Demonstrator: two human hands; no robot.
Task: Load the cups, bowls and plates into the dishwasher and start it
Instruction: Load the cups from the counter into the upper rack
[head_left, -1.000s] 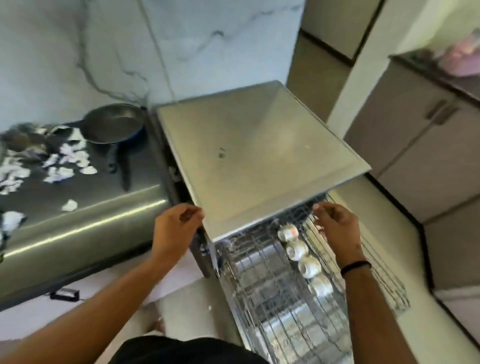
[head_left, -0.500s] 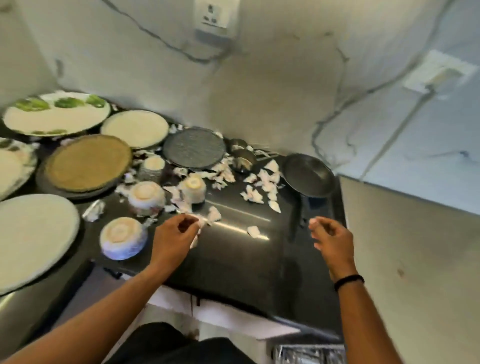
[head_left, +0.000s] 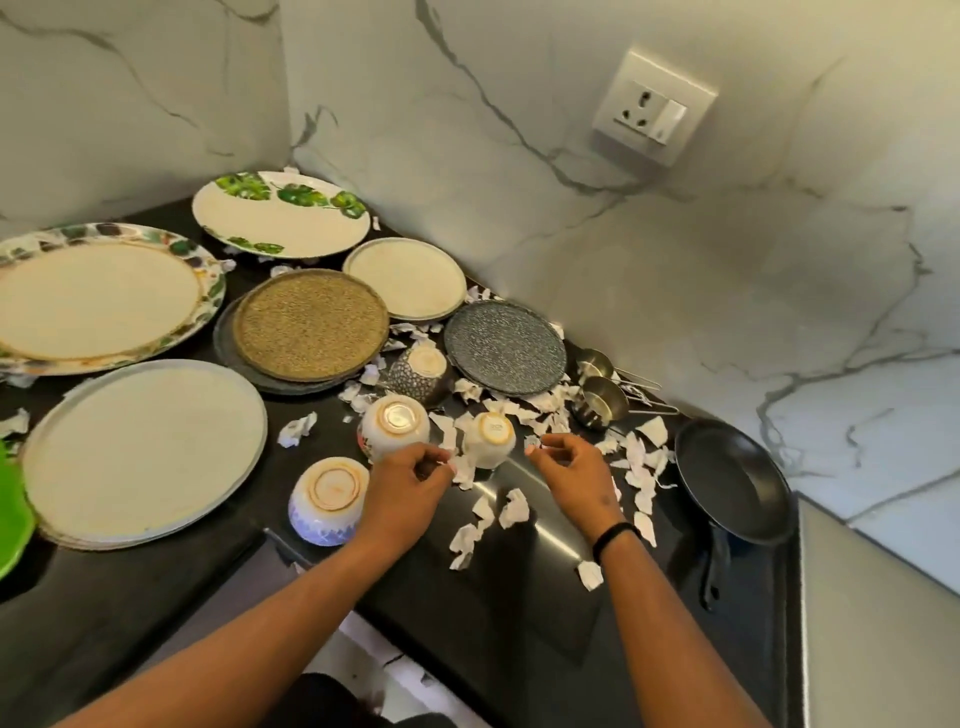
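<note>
Left hand: your left hand hovers beside the white cup, fingers loosely curled; whether it pinches a paper scrap you cannot tell.
Right hand: your right hand sits right of the cup, fingers half curled, gripping nothing clear.
Bowls: three upturned bowls stand left of and behind the cup.
Plates: plates lie further left on the counter.
Pan: the pan is far right of the cup.

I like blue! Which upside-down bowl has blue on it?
The white upturned bowl with blue patterned sides, nearest you, beside the left hand; the others are white or dark speckled.
</note>
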